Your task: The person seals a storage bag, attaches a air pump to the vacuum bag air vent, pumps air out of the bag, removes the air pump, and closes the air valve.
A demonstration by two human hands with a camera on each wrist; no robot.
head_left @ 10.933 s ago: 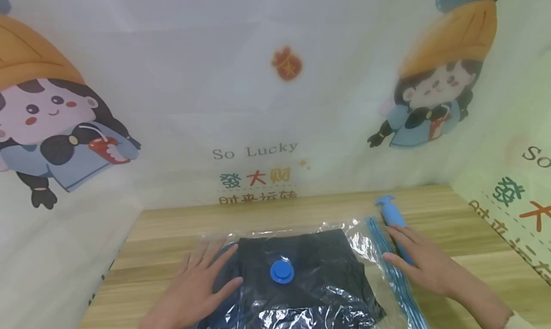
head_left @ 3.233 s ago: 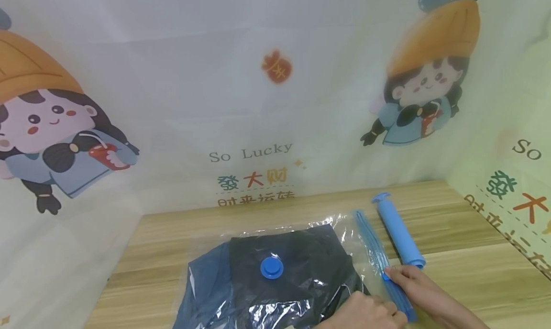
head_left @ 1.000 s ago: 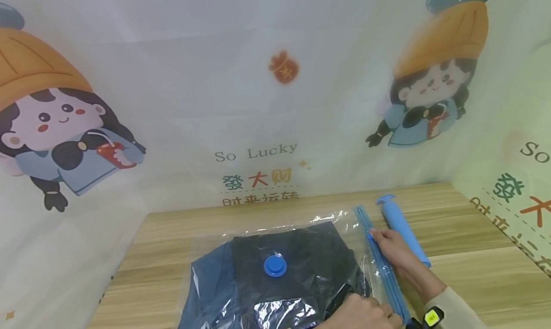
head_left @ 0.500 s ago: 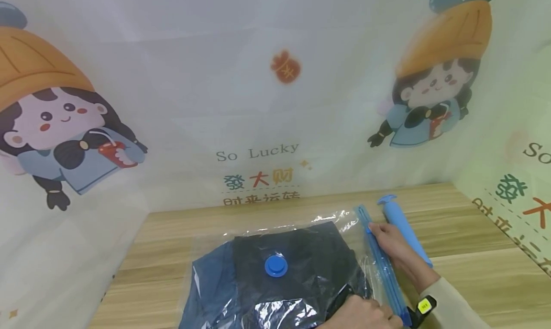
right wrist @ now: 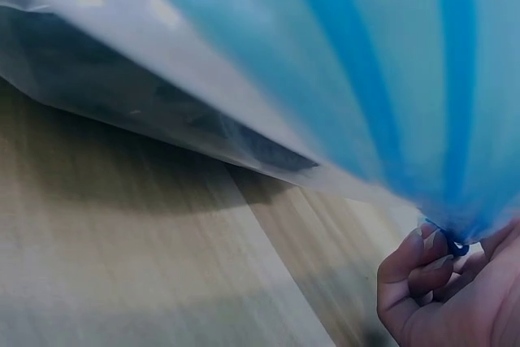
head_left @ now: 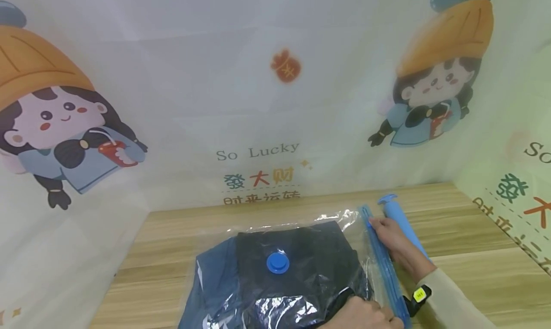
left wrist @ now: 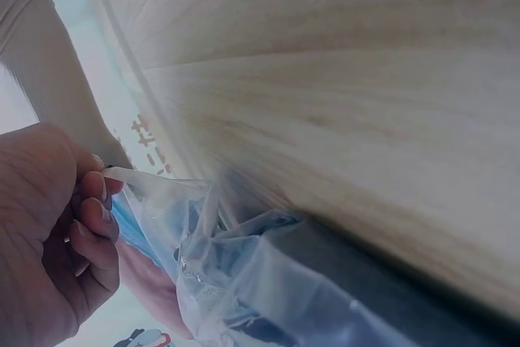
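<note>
A clear vacuum storage bag [head_left: 297, 252] with folded dark clothes inside lies flat, a round blue valve [head_left: 278, 262] on its top. Along the bag's right edge runs a blue zip strip [head_left: 385, 267]. Near the strip's far end my right hand [head_left: 391, 237] pinches a small blue zip slider [right wrist: 460, 247]. At the strip's near end, my left hand [head_left: 360, 314] grips the bag's edge; in the left wrist view a fold of clear plastic [left wrist: 154, 188] is between thumb and fingers. The left hand's lower part is cut off in the head view.
A blue hand pump [head_left: 404, 221] lies just right of the strip, partly behind my right hand. The wooden table [head_left: 168, 228] meets a printed cloth backdrop [head_left: 193, 94] at the back and sides. A watch [head_left: 418, 295] is on the right wrist.
Early on, both hands lay spread, the left on the bag, the right over the pump. Since then both took hold at the zip edge, and the right hand slid along the strip to its far end.
</note>
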